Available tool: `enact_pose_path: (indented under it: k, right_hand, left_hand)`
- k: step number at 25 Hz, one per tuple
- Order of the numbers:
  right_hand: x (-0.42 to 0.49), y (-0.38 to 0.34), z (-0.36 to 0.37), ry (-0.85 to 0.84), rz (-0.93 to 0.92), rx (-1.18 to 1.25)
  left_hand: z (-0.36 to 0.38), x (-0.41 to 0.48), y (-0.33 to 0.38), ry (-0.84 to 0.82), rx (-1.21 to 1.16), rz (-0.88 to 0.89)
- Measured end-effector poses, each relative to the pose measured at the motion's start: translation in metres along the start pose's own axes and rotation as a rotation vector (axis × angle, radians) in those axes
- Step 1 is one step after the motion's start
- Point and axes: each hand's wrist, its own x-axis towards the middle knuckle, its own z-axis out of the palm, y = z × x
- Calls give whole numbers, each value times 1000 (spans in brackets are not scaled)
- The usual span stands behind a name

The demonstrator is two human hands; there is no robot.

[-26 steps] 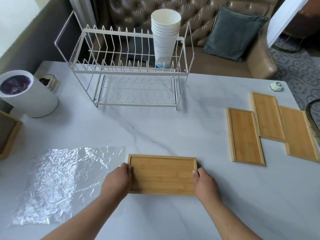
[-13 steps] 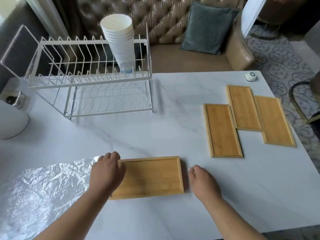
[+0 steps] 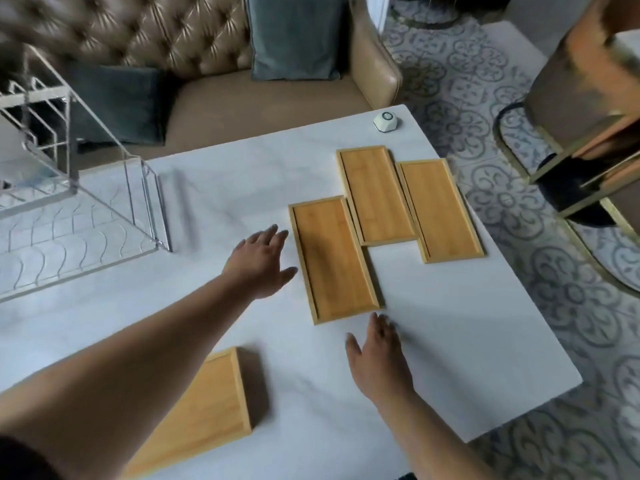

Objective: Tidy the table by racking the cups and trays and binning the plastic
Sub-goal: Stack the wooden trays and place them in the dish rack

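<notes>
Three bamboo trays lie flat on the right half of the white marble table (image 3: 467, 341): a near one (image 3: 334, 259), a middle one (image 3: 377, 194) and a right one (image 3: 440, 209). My left hand (image 3: 261, 259) hovers open just left of the near tray, fingers spread. Below that tray's near end, my right hand (image 3: 379, 358) is open too, fingertips almost at the tray's corner. A fourth bamboo tray (image 3: 207, 410) rests on the table under my left forearm, held by neither hand. The white wire dish rack (image 3: 79, 209) stands at the left edge. Cups and plastic sheet are out of view.
A small white hexagonal device (image 3: 386, 121) sits near the table's far right corner. A tan leather sofa (image 3: 242, 98) with grey cushions runs behind the table. A chair with gold legs (image 3: 588, 133) stands on the patterned floor at right.
Both hands let go of the tray in front of me and moved right and forward to the near tray of the group. The view swung right, leaving cups, bin and plastic out of frame.
</notes>
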Motion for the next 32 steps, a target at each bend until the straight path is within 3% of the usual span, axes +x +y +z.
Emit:
enact_pose_path:
  k: [7, 14, 19, 24, 28, 32]
  right_hand:
    - [13, 15, 6, 34, -140, -5]
    - [13, 8, 2, -109, -191, 68]
    - [11, -5, -6, -145, -140, 293]
    - [3, -27, -8, 67, 96, 693]
    - [-19, -67, 2, 107, 75, 626]
    - [-55, -104, 23, 60, -70, 293]
  left_hand:
    - [3, 105, 33, -6, -18, -106]
    - [-1, 89, 19, 10, -26, -167]
    - [0, 34, -23, -30, -45, -368]
    - [-11, -50, -63, 123, -248, -430]
    - [-19, -156, -106, 305, -310, -538]
    - [-3, -262, -146, 258, -275, -598]
